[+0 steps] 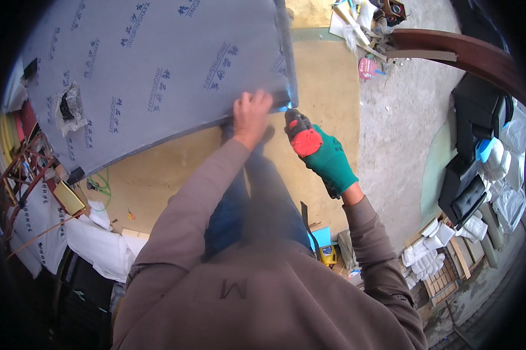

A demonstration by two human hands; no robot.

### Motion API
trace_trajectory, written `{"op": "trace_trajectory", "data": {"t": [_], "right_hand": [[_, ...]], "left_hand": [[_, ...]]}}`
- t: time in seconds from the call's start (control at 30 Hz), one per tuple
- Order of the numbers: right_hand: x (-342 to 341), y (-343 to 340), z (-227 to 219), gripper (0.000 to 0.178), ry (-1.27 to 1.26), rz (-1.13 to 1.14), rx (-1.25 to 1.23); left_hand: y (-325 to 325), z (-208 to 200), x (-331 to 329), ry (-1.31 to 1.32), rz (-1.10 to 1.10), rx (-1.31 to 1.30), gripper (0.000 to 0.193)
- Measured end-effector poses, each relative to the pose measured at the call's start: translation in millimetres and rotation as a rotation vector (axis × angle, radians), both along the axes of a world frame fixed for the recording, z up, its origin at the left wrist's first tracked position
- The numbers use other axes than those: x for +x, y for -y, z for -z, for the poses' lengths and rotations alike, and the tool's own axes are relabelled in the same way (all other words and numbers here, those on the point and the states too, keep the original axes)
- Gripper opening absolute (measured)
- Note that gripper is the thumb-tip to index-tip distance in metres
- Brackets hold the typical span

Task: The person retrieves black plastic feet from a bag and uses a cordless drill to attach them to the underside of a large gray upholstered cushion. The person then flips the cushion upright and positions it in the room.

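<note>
Sweatshirt below drill, black cushions right

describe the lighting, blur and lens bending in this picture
in the head view, the rim falls to black and the grey panel's lower edge looks bowed; in the head view, the pale floor is bright, with a bluish glow near the tip of the red-and-black power tool; in the head view, the left hand looks slightly soft

The head-worn fisheye view looks steeply down, close over the torso, toward the floor.
</note>
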State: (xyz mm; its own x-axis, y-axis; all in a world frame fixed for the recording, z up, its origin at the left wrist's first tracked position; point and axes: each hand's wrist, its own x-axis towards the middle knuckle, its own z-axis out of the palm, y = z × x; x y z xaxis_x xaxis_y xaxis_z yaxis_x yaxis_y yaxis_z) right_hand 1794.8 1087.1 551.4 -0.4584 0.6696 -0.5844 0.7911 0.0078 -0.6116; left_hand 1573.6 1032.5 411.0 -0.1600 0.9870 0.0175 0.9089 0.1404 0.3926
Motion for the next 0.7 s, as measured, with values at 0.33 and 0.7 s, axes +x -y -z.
{"op": "trace_trajectory", "data": {"t": [0.33, 0.7], "right_hand": [[2, -9, 4, 0.054, -0.014, -0.055, -0.014], [2, 3, -34, 0.044, -0.212, 0.36, -0.285]], "left_hand": [[0, 2, -1, 0.006, 0.018, -0.004, 0.029], [6, -6, -12, 0.116, 0.01, -0.021, 0.05]]}}
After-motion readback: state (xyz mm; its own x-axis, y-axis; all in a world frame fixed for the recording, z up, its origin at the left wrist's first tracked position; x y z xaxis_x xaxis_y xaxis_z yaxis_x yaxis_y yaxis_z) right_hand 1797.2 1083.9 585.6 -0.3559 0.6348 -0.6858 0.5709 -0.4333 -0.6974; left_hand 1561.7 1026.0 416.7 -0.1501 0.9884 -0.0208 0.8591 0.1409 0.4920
